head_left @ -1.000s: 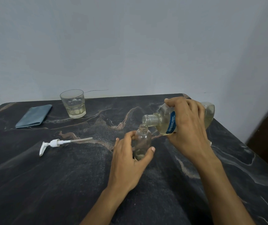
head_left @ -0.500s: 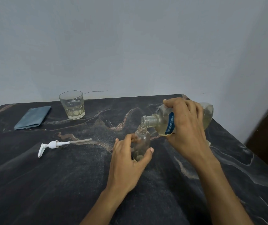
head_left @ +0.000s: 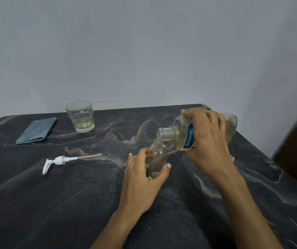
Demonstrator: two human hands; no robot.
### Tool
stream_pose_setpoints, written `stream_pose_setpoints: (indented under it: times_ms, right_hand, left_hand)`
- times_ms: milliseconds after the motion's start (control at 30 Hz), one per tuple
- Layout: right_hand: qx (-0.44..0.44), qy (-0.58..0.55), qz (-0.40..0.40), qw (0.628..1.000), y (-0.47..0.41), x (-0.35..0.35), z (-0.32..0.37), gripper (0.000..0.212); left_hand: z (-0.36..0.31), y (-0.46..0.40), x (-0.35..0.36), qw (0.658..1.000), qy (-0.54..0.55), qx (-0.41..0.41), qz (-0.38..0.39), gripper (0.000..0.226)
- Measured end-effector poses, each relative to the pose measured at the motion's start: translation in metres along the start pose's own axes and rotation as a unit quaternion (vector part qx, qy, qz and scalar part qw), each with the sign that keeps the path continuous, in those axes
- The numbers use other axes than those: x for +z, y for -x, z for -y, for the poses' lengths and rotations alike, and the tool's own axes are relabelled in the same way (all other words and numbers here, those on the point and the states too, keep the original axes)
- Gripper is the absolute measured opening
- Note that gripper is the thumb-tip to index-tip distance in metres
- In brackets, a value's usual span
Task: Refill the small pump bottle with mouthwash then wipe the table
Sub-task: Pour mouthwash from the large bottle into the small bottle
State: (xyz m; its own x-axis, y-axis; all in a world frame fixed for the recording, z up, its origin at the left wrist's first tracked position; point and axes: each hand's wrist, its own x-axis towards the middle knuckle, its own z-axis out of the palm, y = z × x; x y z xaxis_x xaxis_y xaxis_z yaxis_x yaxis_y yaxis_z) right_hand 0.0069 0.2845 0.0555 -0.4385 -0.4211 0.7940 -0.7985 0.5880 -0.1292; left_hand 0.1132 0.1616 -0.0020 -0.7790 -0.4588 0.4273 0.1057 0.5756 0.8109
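The small pump bottle point(head_left: 157, 159) is a clear, round-shouldered plastic bottle with a threaded neck, standing upright on the dark marbled table point(head_left: 72, 203) with its open mouth pointing up. A little pale yellowish liquid sits at its bottom. The left hand point(head_left: 144, 178) grips its lower body, fingers curled round the far side and thumb pressed on the near right side.

Just above and to the right, the right hand point(head_left: 207, 141) holds the mouthwash bottle point(head_left: 181, 137), a larger clear bottle with a blue label and pale yellow liquid inside. The fingers wrap over its top and the palm covers much of its body. This bottle lies tipped nearly on its side, its long axis running right to left, base raised to the right and open neck angled down to the left, directly over the small bottle's mouth. The two necks are very close; whether they touch cannot be told.

To the left, well apart from the hands, a white pump head point(head_left: 59, 161) with its thin dip tube lies flat on the table, tube pointing right. Farther back stand a faceted drinking glass point(head_left: 80, 116) with some pale liquid and, beside it, a folded blue-grey cloth point(head_left: 36, 130). A plain pale wall point(head_left: 144, 51) rises behind the table.
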Motion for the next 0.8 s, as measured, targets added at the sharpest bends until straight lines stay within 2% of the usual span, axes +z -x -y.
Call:
stream_pose_setpoints:
  times_ms: [800]
  right_hand:
    - [-0.003,0.004,-0.016,1.0,0.0004,0.0017,0.0002,0.089]
  left_hand:
    - [0.0005,-0.0002,-0.0012,1.0,0.003,-0.003,0.01,0.038]
